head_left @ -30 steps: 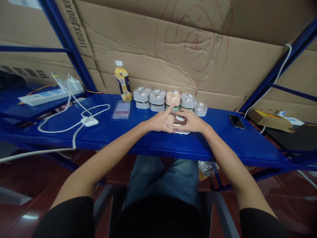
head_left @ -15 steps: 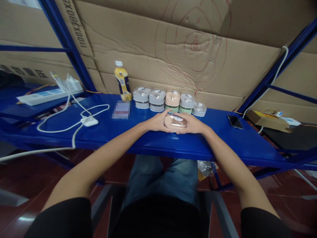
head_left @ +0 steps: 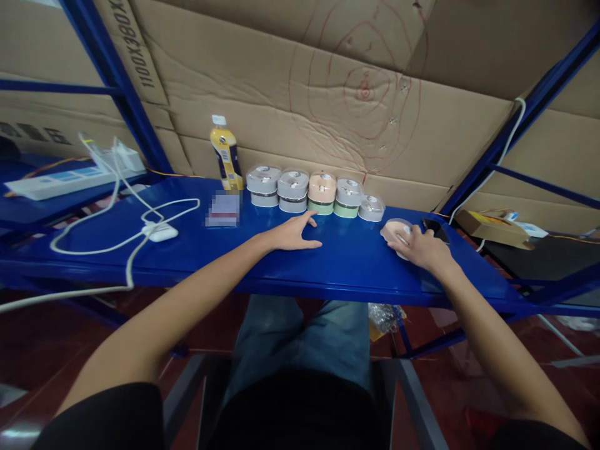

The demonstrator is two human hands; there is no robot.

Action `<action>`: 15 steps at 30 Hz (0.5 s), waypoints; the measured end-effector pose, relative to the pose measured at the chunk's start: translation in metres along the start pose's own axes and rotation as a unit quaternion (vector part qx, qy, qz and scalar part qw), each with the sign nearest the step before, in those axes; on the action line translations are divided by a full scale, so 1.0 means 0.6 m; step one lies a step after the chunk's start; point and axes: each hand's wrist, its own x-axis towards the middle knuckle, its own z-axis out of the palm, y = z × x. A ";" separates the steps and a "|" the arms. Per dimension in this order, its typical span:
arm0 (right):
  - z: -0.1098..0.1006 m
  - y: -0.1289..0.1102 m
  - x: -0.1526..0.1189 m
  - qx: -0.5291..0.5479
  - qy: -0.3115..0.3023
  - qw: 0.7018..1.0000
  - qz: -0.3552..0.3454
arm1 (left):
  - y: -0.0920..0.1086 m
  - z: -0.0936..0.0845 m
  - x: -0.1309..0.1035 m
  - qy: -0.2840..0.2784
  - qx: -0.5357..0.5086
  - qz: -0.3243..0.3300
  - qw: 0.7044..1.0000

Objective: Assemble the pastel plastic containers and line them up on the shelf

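Note:
My left hand [head_left: 294, 234] rests at the middle of the blue table [head_left: 328, 269], its fingers apart and nothing between them. Farther right, my right hand [head_left: 419, 245] grips a pinkish oval container [head_left: 396, 230] with a clear lid, close to a dark phone [head_left: 435, 230]. Behind my left hand stands a row of similar containers: two grey stacks [head_left: 264, 181] [head_left: 293, 187] on the left, a peach one [head_left: 322, 186] over a green one [head_left: 320, 207], a grey one [head_left: 349, 189] over green, and a single grey one [head_left: 372, 208] at the right end.
A yellow bottle [head_left: 227, 153] stands behind a blurred packet [head_left: 224, 209]. White cables and a white adapter [head_left: 160, 231] lie on the left, near a power strip [head_left: 70, 180]. An opened cardboard box [head_left: 497, 229] is at the right. Cardboard [head_left: 244, 75] lines the back.
The pinkish container has moved right in my right hand, from between both hands to beside the phone. My left hand has let go of it and stays near the middle.

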 end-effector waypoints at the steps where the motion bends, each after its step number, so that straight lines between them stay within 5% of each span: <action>1: 0.004 0.006 0.022 -0.006 -0.001 1.000 0.028 | 0.000 0.000 0.000 0.000 0.002 -0.002 1.000; 8: 0.004 -0.014 0.150 0.028 0.019 0.994 0.101 | 0.005 -0.003 -0.002 -0.012 0.004 -0.012 1.000; 15: 0.004 -0.029 0.139 0.027 0.102 0.993 0.050 | 0.003 -0.003 0.001 -0.009 0.005 0.001 1.000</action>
